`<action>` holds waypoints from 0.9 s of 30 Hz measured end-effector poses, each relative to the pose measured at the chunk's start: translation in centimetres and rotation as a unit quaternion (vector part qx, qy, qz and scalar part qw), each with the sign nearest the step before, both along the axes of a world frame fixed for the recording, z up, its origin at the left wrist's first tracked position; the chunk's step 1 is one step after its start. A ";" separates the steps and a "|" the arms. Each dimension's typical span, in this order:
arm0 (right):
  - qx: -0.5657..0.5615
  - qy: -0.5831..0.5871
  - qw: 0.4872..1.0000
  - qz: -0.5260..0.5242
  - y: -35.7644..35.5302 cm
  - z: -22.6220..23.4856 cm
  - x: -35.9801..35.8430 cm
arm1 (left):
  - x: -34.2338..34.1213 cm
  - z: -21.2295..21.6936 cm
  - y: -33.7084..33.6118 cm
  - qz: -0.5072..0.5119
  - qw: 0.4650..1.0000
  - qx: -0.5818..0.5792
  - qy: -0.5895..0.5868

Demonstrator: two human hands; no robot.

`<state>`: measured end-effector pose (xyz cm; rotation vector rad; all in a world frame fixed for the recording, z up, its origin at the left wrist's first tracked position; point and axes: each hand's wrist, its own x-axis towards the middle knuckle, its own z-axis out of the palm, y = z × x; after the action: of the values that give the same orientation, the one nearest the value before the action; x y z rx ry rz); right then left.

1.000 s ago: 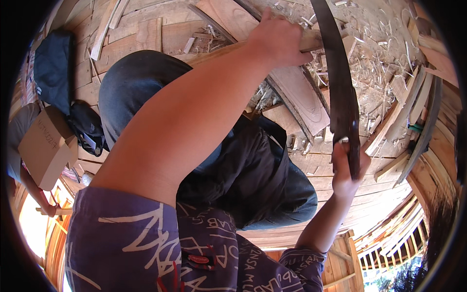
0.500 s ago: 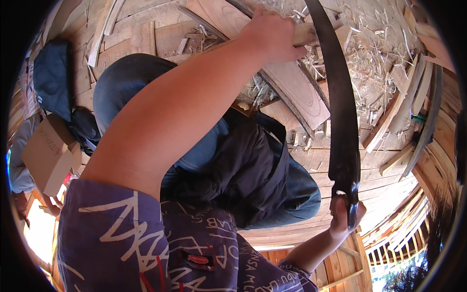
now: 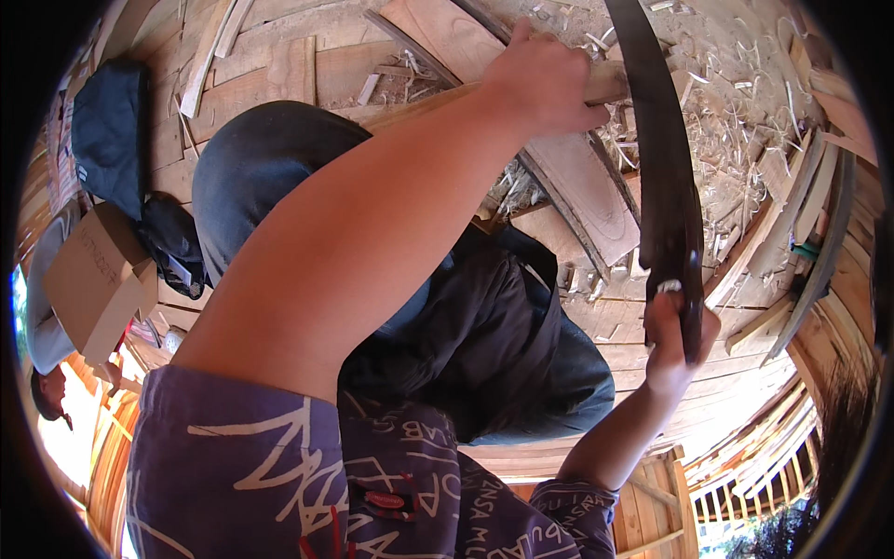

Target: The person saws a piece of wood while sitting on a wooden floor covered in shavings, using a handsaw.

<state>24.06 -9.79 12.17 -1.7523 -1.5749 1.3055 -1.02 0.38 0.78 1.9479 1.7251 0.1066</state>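
Note:
My left hand [image 3: 545, 84] is closed around a pale wooden stick [image 3: 607, 86] held out over the plank floor near the top of the view. My left forearm crosses the picture from the lower left. My right hand [image 3: 675, 340] grips the handle end of a long, dark, curved blade [image 3: 663, 168], which rises from that hand and passes just right of the stick's end. My knees in dark trousers [image 3: 484, 335] are below the stick.
Wood shavings [image 3: 736, 112] litter the plank floor around a flat board [image 3: 587, 196]. A cardboard box [image 3: 93, 279], a dark blue bag [image 3: 107, 130] and a black bag [image 3: 172, 242] lie at left. Another person [image 3: 47, 382] is at the left edge. Dark planks [image 3: 829, 252] lie at right.
My right hand pulled the blade down toward me, then brought it back up. My left hand kept hold of the stick and barely shifted.

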 end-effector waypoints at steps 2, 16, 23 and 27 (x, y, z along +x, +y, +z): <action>-0.002 -0.031 0.999 -0.021 -4.1 1.5 2.9 | -0.2 0.8 -0.2 -0.031 0.999 0.006 0.009; 0.005 -0.060 0.997 -0.039 -7.8 5.3 5.7 | 0.2 -0.4 0.1 0.026 0.999 0.015 0.019; -0.022 0.090 0.993 -0.069 5.5 -0.9 -3.2 | 0.5 -0.7 0.3 0.008 1.000 0.005 0.011; -0.019 0.093 0.994 -0.046 6.0 -1.9 -3.6 | 0.2 -0.8 0.1 0.025 0.999 0.048 -0.003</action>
<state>20.43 -3.78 10.25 -1.6528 -1.3600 1.4165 -0.78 0.49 0.00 1.9711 1.7960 0.2173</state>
